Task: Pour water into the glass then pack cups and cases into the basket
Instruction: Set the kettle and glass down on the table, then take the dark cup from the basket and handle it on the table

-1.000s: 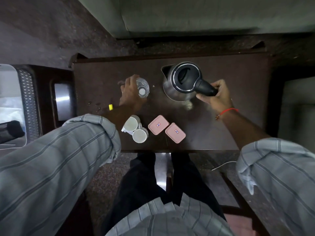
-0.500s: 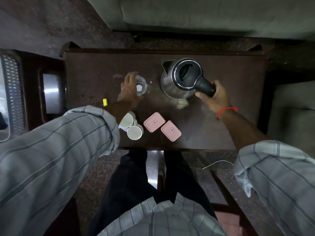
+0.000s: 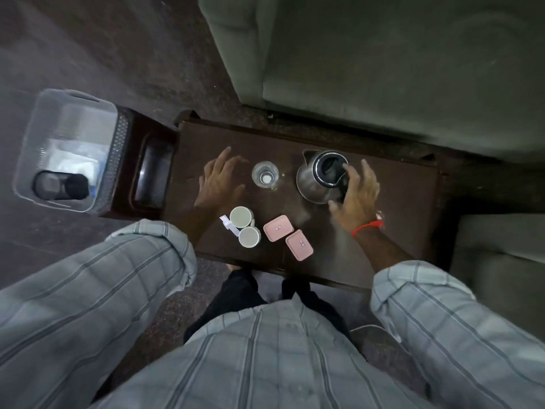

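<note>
A clear glass (image 3: 265, 175) stands on the dark wooden table (image 3: 398, 202), with the steel kettle (image 3: 315, 178) upright to its right. My left hand (image 3: 219, 181) lies flat and open just left of the glass, not touching it. My right hand (image 3: 356, 193) hovers over the kettle's black handle with fingers spread, hiding the handle. Two white cups (image 3: 241, 216) (image 3: 249, 236) sit side by side near the front edge. Two pink cases (image 3: 278, 228) (image 3: 299, 245) lie to their right. The pale plastic basket (image 3: 44, 134) stands far left.
A black object (image 3: 62, 185) and some white items lie in the basket, which rests on a low dark stand (image 3: 153, 172) beside the table. A grey-green sofa (image 3: 383, 54) runs along the table's far side. A second seat (image 3: 501, 261) is at the right.
My left hand has let go of the glass and moved left. My right hand's fingers have spread off the kettle handle. The view swung so the basket shows.
</note>
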